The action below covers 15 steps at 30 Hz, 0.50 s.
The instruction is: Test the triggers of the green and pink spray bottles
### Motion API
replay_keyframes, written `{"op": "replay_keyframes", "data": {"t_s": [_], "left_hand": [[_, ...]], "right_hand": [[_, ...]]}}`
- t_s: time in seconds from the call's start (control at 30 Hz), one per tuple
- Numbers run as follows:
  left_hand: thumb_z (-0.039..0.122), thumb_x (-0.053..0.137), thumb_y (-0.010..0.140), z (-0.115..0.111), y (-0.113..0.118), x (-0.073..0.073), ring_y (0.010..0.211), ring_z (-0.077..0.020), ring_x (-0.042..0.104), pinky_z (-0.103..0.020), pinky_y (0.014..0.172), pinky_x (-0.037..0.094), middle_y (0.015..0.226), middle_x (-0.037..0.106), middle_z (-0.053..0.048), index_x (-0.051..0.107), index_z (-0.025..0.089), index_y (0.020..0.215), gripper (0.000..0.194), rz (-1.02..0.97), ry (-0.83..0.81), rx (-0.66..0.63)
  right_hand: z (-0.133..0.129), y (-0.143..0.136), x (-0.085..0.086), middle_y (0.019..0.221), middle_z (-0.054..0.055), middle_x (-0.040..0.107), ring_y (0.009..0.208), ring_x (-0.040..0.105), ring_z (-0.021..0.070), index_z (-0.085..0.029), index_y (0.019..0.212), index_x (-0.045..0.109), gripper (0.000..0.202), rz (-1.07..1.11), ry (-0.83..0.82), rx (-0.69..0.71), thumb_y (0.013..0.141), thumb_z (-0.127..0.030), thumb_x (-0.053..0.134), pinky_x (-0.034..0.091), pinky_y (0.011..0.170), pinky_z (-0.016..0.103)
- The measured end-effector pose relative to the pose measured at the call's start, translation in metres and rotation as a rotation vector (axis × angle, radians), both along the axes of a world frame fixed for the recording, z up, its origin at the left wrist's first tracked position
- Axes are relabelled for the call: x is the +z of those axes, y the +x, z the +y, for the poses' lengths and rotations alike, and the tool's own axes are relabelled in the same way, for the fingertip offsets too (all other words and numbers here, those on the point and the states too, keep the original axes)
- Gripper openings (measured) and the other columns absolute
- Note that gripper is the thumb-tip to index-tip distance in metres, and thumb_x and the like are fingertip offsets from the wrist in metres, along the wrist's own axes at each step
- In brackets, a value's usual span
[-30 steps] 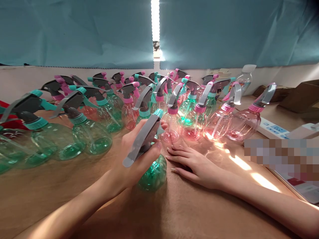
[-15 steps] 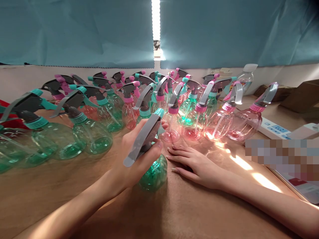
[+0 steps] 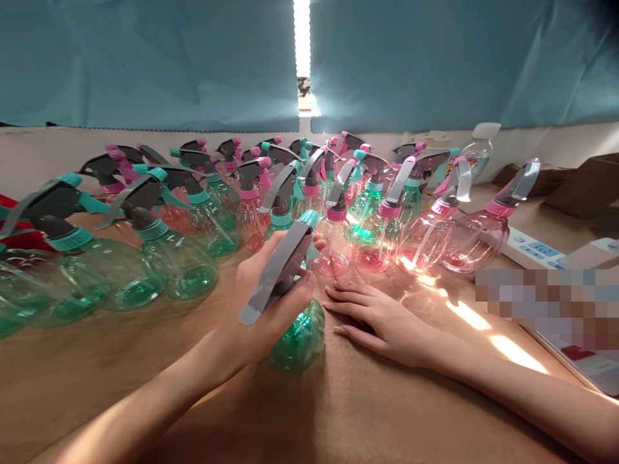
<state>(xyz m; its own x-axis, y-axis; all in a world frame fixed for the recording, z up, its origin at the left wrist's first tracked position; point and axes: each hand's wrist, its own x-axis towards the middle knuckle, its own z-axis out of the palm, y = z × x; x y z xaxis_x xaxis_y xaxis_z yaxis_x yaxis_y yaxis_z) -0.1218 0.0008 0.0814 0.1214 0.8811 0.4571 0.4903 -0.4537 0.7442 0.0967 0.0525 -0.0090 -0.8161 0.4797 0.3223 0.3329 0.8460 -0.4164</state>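
Note:
My left hand [image 3: 271,309] is wrapped round the neck of a green spray bottle [image 3: 298,338] with a grey and turquoise trigger head. The bottle's base appears to rest on the brown table [image 3: 232,412], and my fingers hide its collar. To its right, my right hand [image 3: 370,316] lies flat on the tabletop with fingers stretched out, holding nothing. Just beyond those fingertips stands a pink spray bottle [image 3: 333,248]. Another pink spray bottle [image 3: 377,248] is beside it.
Several green spray bottles [image 3: 178,264] stand at the left, with more pink and green ones behind. At the right are a clear bottle with a white cap [image 3: 478,151], a power strip [image 3: 534,248], a cardboard box [image 3: 585,190] and a blurred-out flat object. Blue-green cloth [image 3: 145,64] hangs behind.

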Motion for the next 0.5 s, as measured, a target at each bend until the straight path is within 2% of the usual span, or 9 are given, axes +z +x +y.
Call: {"op": "replay_keyframes", "data": {"t_s": [0.1,0.2,0.27,0.37,0.43,0.5], "left_hand": [[0.021,0.052,0.085,-0.0003,0.0001,0.0004,0.064,-0.015,0.053,-0.029,0.062,0.046,0.073,0.052,0.003,0.057,0.022,0.11,0.025,-0.007,-0.002,0.002],[0.019,0.053,0.083,-0.0012,0.0007,0.0018,0.058,-0.0139,0.046,-0.03,0.06,0.044,0.069,0.049,0.004,0.057,0.022,0.107,0.025,-0.024,-0.02,-0.004],[0.018,0.054,0.081,-0.0017,0.0011,0.003,0.056,-0.0134,0.042,-0.031,0.059,0.044,0.069,0.05,0.004,0.057,0.022,0.108,0.027,-0.028,-0.029,-0.019],[0.017,0.052,0.081,-0.002,0.0009,0.0049,0.059,-0.0136,0.044,-0.031,0.061,0.045,0.077,0.056,0.001,0.056,0.022,0.108,0.028,-0.021,-0.016,-0.051],[0.017,0.052,0.082,-0.0017,0.0004,0.0055,0.06,-0.0132,0.044,-0.03,0.06,0.044,0.078,0.056,0.001,0.055,0.022,0.099,0.018,-0.004,-0.021,-0.054],[0.018,0.051,0.083,-0.0011,0.0002,0.0056,0.056,-0.0121,0.041,-0.029,0.055,0.04,0.071,0.051,0.003,0.051,0.022,0.086,0.005,0.025,-0.003,-0.034]], "right_hand": [[-0.0005,-0.0002,0.0008,0.141,0.011,0.059,0.135,0.049,0.0273,-0.019,0.136,0.059,0.041,-0.011,0.004,-0.003,0.099,-0.034,0.05,0.04,0.113,0.05],[-0.0006,-0.0002,0.0013,0.141,0.01,0.059,0.135,0.049,0.027,-0.021,0.137,0.058,0.041,-0.008,-0.002,-0.008,0.099,-0.035,0.051,0.04,0.113,0.05],[-0.0004,-0.0002,0.0014,0.141,0.01,0.059,0.135,0.049,0.0265,-0.021,0.137,0.058,0.041,-0.016,0.003,-0.008,0.1,-0.036,0.05,0.04,0.113,0.05],[-0.0004,-0.0003,0.0016,0.14,0.01,0.059,0.135,0.048,0.0264,-0.018,0.136,0.059,0.041,-0.03,0.013,-0.009,0.1,-0.037,0.048,0.04,0.114,0.048],[-0.0006,-0.0005,0.0015,0.14,0.011,0.06,0.135,0.049,0.0268,-0.017,0.135,0.06,0.041,-0.025,0.012,-0.009,0.1,-0.036,0.048,0.041,0.113,0.048],[-0.0008,-0.0005,0.0011,0.139,0.012,0.06,0.134,0.05,0.0271,-0.018,0.134,0.06,0.04,-0.006,0.01,-0.01,0.1,-0.035,0.05,0.041,0.113,0.049]]}}
